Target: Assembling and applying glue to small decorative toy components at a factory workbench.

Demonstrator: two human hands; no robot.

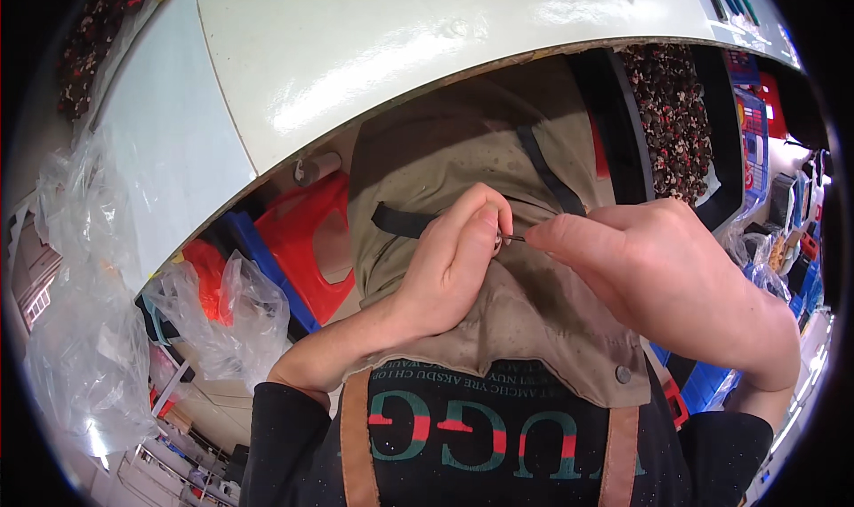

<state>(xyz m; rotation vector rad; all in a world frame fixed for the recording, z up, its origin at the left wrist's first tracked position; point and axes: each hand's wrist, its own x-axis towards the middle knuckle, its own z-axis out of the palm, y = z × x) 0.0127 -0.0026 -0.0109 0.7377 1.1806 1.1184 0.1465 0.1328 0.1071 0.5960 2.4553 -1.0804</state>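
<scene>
- Two bare hands show in the head view: the left hand pinches a small round piece, mostly hidden by fingers; the right hand grips a thin rod pointing at it.
- The piece is above the lap, over one brown apron with two tan straps.
- One white desk covers part of the lap.
- Left: two clear bags, near one red plastic thing.
- Right: one black bin of dark, red and white bits.
- Large green-and-red letters, with smaller lines above, mark the black shirt.
</scene>
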